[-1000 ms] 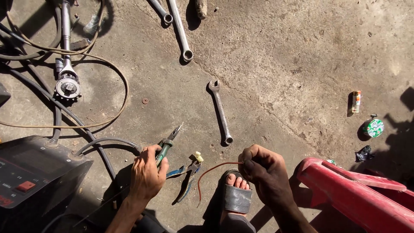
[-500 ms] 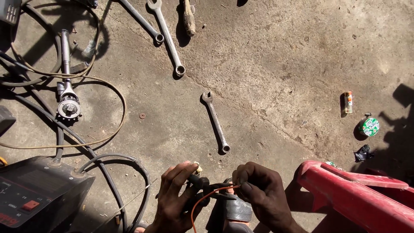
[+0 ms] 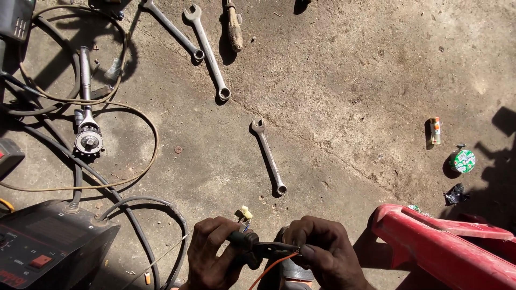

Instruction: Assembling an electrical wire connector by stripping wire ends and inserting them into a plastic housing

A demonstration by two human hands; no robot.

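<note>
Your left hand (image 3: 212, 252) is closed around the pliers (image 3: 258, 248) and your right hand (image 3: 322, 248) pinches the orange wire (image 3: 269, 268) at their tip, low in view, while a spanner (image 3: 269, 157) lies farther on the concrete floor (image 3: 349, 96).

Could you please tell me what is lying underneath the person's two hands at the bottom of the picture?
Under the left hand and right hand shows part of a sandal on the concrete floor. An orange wire crosses it. The rest is covered.
</note>
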